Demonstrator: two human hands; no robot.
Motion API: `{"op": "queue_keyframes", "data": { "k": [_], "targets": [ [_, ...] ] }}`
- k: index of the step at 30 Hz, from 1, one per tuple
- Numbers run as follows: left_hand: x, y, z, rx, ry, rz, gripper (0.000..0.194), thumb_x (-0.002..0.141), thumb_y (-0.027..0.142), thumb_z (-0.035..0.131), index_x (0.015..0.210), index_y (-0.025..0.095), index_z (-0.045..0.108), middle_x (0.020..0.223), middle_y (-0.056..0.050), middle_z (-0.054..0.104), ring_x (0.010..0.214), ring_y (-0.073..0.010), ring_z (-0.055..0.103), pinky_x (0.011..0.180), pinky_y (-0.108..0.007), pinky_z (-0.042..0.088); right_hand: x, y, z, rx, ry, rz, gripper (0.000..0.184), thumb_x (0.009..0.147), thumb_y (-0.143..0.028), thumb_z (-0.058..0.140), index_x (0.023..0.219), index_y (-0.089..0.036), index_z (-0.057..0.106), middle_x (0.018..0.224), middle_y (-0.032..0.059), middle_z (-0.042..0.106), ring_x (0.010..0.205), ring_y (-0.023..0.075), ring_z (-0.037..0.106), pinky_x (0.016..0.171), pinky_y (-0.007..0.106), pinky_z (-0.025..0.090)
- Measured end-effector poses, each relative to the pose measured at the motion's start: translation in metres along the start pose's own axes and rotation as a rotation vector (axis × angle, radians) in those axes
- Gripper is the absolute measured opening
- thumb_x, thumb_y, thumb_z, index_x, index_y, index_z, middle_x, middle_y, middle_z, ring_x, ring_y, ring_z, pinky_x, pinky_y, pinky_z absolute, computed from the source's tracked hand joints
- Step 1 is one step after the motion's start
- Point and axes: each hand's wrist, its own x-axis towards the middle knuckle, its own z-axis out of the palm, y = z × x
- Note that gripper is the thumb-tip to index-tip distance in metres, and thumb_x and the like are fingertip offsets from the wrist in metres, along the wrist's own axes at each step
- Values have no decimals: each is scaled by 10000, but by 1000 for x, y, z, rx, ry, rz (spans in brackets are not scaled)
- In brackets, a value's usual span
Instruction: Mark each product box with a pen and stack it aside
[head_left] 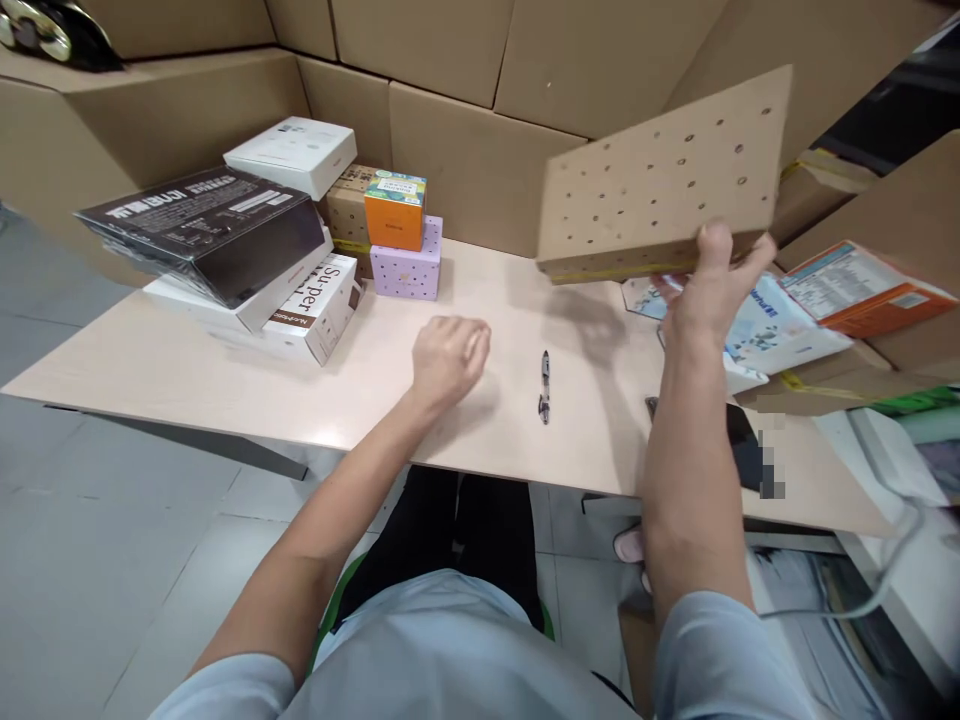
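While the right hand (709, 285) has its digits clamped on the lower right edge of a spotted cardboard box (660, 180), the left hand (450, 358) is held as a loose fist, fingers together and curled toward the palm. Box position: raised above the right half of the wood-toned tabletop (375, 400), tilted, broad dotted face toward the viewer; a yellow strip runs along its lower edge. Part of the right-hand grip is hidden behind the box. The outline of the box is slightly blurred.

Left hand: over the front middle of the tabletop; contact with the surface cannot be determined. Nearest item on its right: a clear-barrelled pen with dark ends (545, 385), lying with its length pointing away from the wearer.

Left side of tabletop: a black printed box (202, 215) lies slanted on other packaging, with a plain white box (292, 155) just behind it. Near these, a white carton lettered "Su-per" (322, 310). Further back, an orange box with a blue-green top (395, 215) rests on a lilac dotted box (407, 265).

Right side: a white packet with blue print (780, 320) sits beyond the right wrist, beside an orange-and-white package (870, 290). A dark flat object (742, 445) lies near the right forearm, partly pixelated; identity cannot be told. Brown cardboard panels (465, 180) stand behind the tabletop.
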Motion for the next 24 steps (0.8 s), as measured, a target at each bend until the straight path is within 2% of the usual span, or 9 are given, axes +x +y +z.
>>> {"op": "queue_keyframes", "data": {
  "k": [3,6,9,11,13,16,20,22,24],
  "targets": [
    [7,-8,-17,-396,221,-265,517,1024,638,451,1283,241,659,1294,-97,700,1189,-258,633,1016,-411,487,-51,-15,28,273,-36,112,717,866,-760,623,1351,-244,516,1426,166,518,1287,349,572,999,534,552],
    [4,-15,-35,-804,184,-454,677,956,799,412,1383,305,591,1453,-83,618,1337,-303,589,1061,-438,499,-89,-25,64,562,-76,213,771,808,-820,629,1358,-295,500,1358,134,587,1191,322,634,916,506,607],
    [-5,-25,-55,-1007,95,-520,671,860,730,658,1367,295,599,1476,-78,615,1408,-328,551,1112,-436,496,-107,-26,86,828,-104,360,773,791,-857,594,1357,-345,466,1395,110,585,1080,273,684,839,450,639],
    [-12,-32,-67,-1046,95,-573,684,767,608,800,1335,271,621,1439,-83,647,1395,-337,567,1109,-425,511,-111,-20,86,872,-186,414,737,773,-843,633,1302,-347,504,1381,95,598,995,240,702,776,393,636],
    [-16,-40,-74,-1037,125,-614,649,733,521,830,1297,255,650,1404,-83,675,1373,-340,587,1091,-421,529,-114,-9,78,742,-263,374,643,784,-796,673,1188,-302,592,1242,82,655,902,209,688,716,342,602],
    [-19,-47,-77,-995,198,-633,554,740,428,805,1248,243,682,1387,-69,693,1366,-329,596,1094,-416,531,-116,7,65,439,-274,262,500,906,-704,582,1064,-239,675,1014,67,677,821,188,632,733,337,562],
    [-17,-47,-72,-1019,218,-663,497,743,384,757,1211,224,706,1369,-65,710,1372,-331,594,1110,-424,530,-118,18,64,35,-367,165,462,924,-494,596,1277,-204,668,1159,133,641,936,244,646,907,417,540],
    [-14,-46,-70,-1025,203,-655,491,726,376,756,1189,218,713,1356,-69,717,1374,-335,591,1103,-421,537,-116,22,69,-132,-418,141,518,887,-371,608,1373,-193,621,1104,144,642,947,283,649,927,439,521],
    [-12,-47,-69,-1024,176,-630,486,733,377,748,1191,220,709,1352,-71,715,1368,-332,594,1096,-419,541,-111,28,72,-176,-428,165,574,843,-269,592,1411,-188,584,990,129,662,920,307,646,911,446,504]
  ]
}}
